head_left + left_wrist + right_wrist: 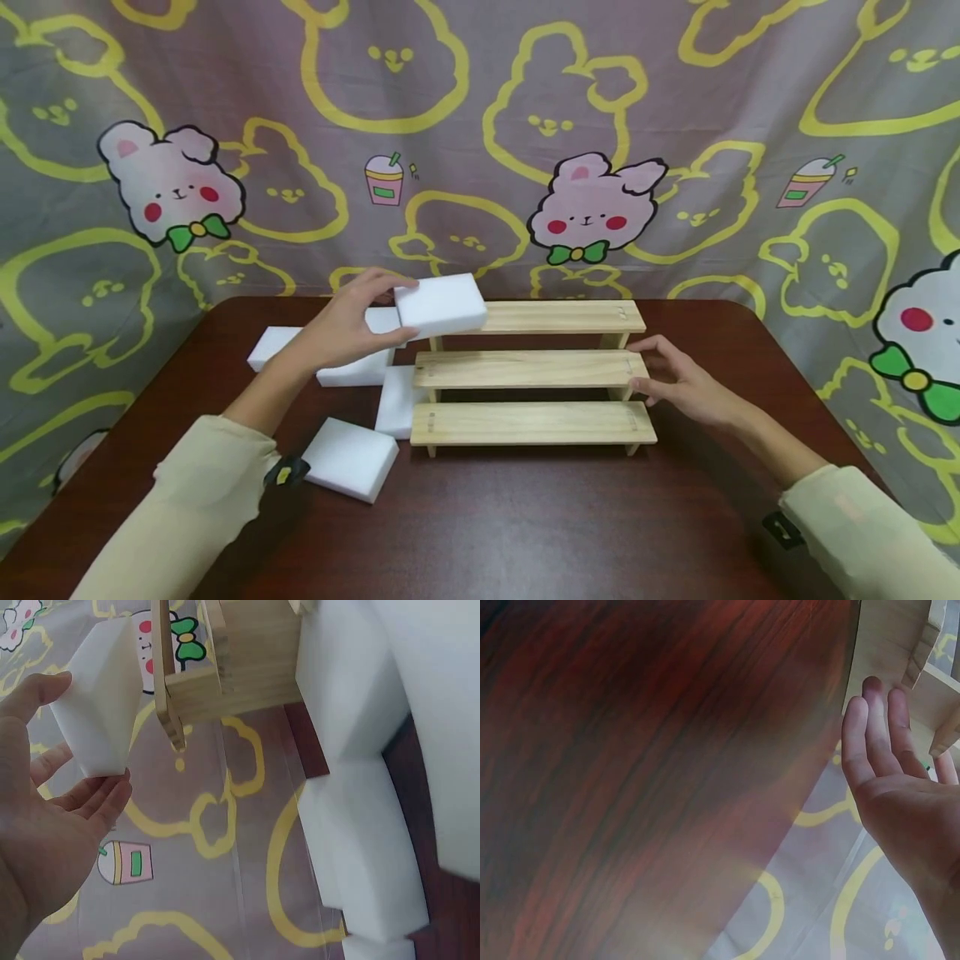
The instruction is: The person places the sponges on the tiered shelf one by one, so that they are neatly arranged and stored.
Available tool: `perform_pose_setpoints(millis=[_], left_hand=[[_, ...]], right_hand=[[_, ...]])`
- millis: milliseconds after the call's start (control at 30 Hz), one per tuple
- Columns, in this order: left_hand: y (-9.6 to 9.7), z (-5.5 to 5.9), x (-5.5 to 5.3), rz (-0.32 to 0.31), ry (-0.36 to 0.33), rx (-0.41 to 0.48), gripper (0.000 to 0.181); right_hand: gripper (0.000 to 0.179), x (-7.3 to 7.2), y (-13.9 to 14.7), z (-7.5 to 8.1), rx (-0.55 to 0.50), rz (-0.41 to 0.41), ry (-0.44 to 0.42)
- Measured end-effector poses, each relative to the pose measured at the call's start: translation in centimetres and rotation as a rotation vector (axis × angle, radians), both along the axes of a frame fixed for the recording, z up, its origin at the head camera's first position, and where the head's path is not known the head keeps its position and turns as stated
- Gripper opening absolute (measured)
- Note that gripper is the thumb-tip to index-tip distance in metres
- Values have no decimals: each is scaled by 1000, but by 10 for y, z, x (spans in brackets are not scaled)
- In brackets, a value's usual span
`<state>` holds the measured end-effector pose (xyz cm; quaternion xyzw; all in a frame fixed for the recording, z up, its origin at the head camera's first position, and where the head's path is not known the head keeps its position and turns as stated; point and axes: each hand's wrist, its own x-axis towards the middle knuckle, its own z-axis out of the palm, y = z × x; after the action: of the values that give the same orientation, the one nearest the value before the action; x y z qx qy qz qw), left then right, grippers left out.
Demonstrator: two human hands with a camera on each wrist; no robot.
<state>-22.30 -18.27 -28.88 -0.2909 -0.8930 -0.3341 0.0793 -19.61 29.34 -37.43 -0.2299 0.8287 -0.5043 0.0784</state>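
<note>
My left hand (347,323) holds a white foam block (442,303) by its left end, thumb below and fingers above. In the head view the block overlaps the left end of the top tier of a three-tier wooden shelf stand (532,368). The left wrist view shows the same foam block (101,697) between thumb and fingers, beside the wooden boards. My right hand (690,385) is at the right end of the middle tier, fingertips right at the board's edge. In the right wrist view its fingers (881,742) are nearly straight against the wooden side.
Several more white foam blocks lie on the dark wooden table (540,525) left of the stand; one block (351,458) is nearest the front and another block (397,402) sits against the stand's left side. A patterned curtain (465,150) hangs behind the table.
</note>
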Motion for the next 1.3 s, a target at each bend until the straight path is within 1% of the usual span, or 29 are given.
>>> perform_pose_setpoints(millis=[200, 400, 600, 900, 1000, 1300], left_hand=[[13, -2, -5, -31, -5, 27, 58], [21, -5, -10, -67, -13, 55, 57], [29, -7, -13, -91, -2, 61, 57], [37, -7, -16, -82, 12, 52, 57], [39, -7, -17, -84, 15, 67, 58], [49, -8, -19, -99, -16, 121, 58]], right_hand=[[43, 0, 1, -1, 7, -11, -15], [44, -1, 1, -1, 16, -18, -26], [44, -1, 1, -1, 22, -13, -29], [43, -2, 2, -2, 23, -17, -21], [43, -2, 1, -2, 19, -18, -25], [43, -3, 3, -2, 6, -11, -17]])
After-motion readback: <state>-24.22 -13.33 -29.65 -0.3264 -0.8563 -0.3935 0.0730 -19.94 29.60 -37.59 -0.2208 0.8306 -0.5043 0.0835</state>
